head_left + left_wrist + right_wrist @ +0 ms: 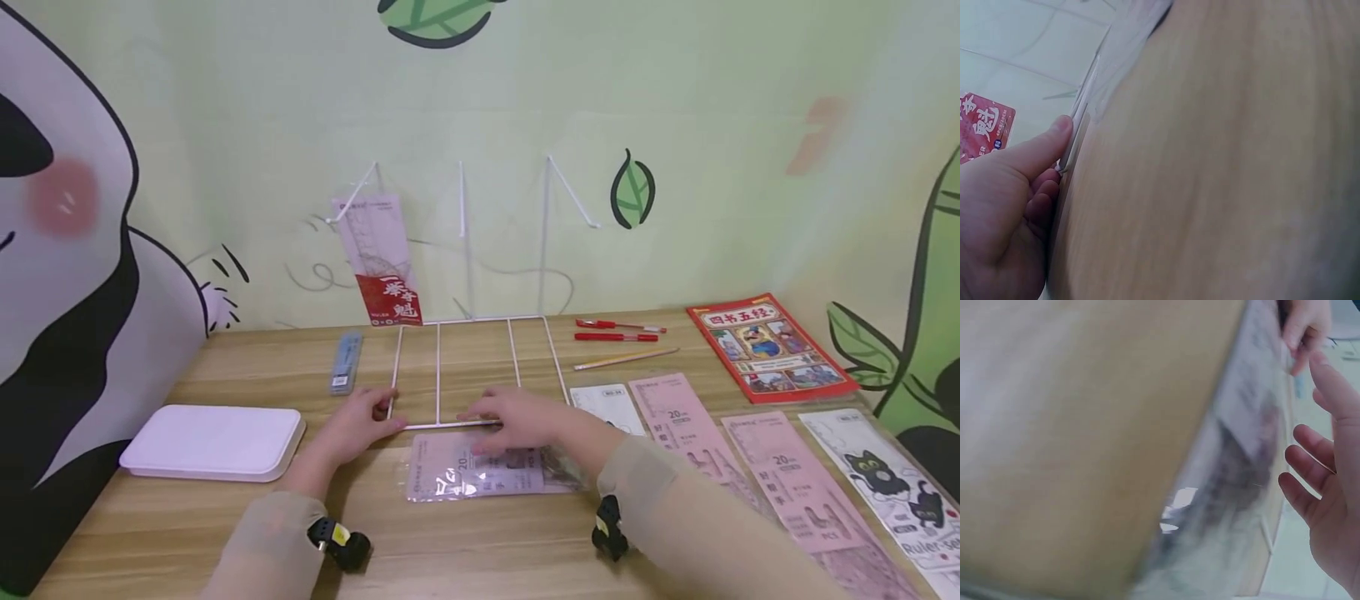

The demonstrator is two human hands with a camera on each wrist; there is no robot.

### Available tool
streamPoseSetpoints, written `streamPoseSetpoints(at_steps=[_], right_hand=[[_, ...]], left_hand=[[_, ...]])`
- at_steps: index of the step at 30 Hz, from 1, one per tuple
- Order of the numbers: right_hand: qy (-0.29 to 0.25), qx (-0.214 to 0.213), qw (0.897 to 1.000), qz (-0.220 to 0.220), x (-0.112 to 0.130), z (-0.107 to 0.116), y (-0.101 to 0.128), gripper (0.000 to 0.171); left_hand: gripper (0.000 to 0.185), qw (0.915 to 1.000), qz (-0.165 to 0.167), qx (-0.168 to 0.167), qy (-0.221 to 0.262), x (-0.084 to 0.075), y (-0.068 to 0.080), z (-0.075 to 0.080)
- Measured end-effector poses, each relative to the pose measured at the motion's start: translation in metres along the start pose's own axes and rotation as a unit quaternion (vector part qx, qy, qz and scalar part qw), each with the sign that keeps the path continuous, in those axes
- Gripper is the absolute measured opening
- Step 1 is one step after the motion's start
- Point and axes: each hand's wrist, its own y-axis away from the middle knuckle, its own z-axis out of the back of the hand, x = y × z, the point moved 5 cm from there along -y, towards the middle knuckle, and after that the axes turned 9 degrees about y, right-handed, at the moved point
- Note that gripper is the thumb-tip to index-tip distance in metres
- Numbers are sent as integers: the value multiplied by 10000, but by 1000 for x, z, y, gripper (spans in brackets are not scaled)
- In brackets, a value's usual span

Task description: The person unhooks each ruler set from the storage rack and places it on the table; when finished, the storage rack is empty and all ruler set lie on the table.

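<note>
A white wire rack [472, 371] stands on the wooden table, its flat base toward me and its hooks up against the wall. A pink ruler packet with a red label [378, 258] hangs on its left hook. My left hand [367, 421] pinches the front left corner of the rack's base; its thumb [1054, 140] lies against the wire [1082, 119]. My right hand [517, 417] hovers over the front bar with its fingers [1310, 487] spread and relaxed, just above a pink ruler packet [480, 475] lying flat in clear plastic [1235, 475].
A white flat box [213, 442] lies at the left, with a blue-grey case [347, 362] behind it. To the right are two red pens [618, 327], a pencil [626, 358], a red book [772, 346], several pink ruler packets [795, 479] and a cat-print packet [892, 487].
</note>
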Motion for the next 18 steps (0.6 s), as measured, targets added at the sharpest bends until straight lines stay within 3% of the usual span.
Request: streamPoseSetpoints(at_steps=[7,11,14,18], right_hand=[[-678,-736,9941,-408,-15,26,-17,57],[-656,-1128,9892,-667,-18,39,-32,57],[-450,-1197,9882,-847,-18,47,-45,60],[-6,-1350,9881,-736,-14,67,-62,63]], left_hand=[[53,10000,18,2,-29,0,-1,-1],[53,10000,65,3,-12,2,-1,0],[53,10000,74,-15,2,3,-2,1],[53,10000,68,-23,-36,1,-3,-1]])
